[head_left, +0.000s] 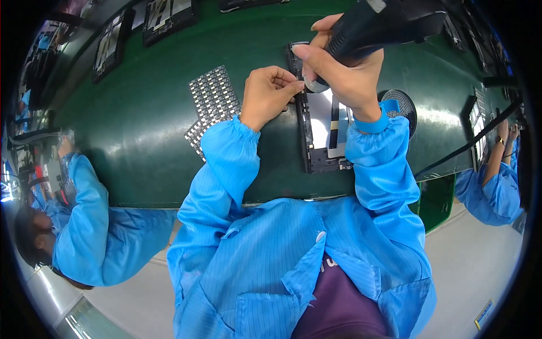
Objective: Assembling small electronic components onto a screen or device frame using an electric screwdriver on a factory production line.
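My right hand (353, 73) is wrapped round a black handheld power tool (384, 28) with a ribbed body. Its tip points down at the left edge of an opened flat device (309, 133), which has a black frame and silvery panels inside. Beside that tip, my left hand (268, 93) is closed, thumb and forefinger pinched at the frame's edge. Whatever it pinches is too small or hidden to make out. The right hand and the tool cover the device's upper part. A blue wrist band (372, 121) circles my right wrist.
Left of my left hand lie sheets (214, 93) of small dark parts in rows. A round black mesh-patterned dish (411, 104) sits right of my right wrist. More opened devices (110, 48) line the green table's (141, 147) far side. Co-workers (93, 226) in blue sit at both sides. A black cable (474, 144) crosses the right.
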`<move>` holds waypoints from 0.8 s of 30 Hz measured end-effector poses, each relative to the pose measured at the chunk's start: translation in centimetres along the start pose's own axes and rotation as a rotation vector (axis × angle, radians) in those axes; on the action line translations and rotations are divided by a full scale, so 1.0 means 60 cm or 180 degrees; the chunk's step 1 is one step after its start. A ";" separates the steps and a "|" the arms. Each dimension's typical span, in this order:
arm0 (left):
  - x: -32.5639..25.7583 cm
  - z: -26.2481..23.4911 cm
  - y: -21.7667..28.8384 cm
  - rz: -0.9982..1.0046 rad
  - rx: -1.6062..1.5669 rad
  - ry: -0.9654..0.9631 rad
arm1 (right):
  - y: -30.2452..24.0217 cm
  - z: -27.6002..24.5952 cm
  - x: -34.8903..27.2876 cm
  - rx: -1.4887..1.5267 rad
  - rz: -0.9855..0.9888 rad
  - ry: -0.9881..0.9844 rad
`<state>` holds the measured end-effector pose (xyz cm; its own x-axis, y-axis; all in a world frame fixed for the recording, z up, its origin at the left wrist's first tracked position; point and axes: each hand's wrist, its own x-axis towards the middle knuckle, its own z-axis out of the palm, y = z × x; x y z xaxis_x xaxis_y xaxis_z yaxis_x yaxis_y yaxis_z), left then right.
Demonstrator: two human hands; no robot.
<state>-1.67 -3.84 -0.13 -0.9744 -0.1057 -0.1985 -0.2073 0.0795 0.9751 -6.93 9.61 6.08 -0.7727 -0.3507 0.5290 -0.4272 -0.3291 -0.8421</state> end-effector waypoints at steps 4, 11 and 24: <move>0.003 -0.004 -0.004 -0.0304 -0.0157 -0.0028 | 0.014 0.006 0.006 -0.0319 -0.0067 -0.0096; 0.004 -0.005 -0.004 -0.0293 -0.0174 -0.0063 | 0.017 0.011 0.003 0.0081 0.0155 -0.0042; 0.002 -0.005 -0.005 -0.0187 -0.0063 -0.0065 | 0.021 0.013 -0.004 -0.0684 -0.0124 -0.0419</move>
<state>-1.71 -4.16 -0.41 -0.9622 -0.0892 -0.2572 -0.2625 0.0539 0.9634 -6.93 8.62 4.94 -0.6921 -0.4570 0.5587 -0.5563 -0.1556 -0.8163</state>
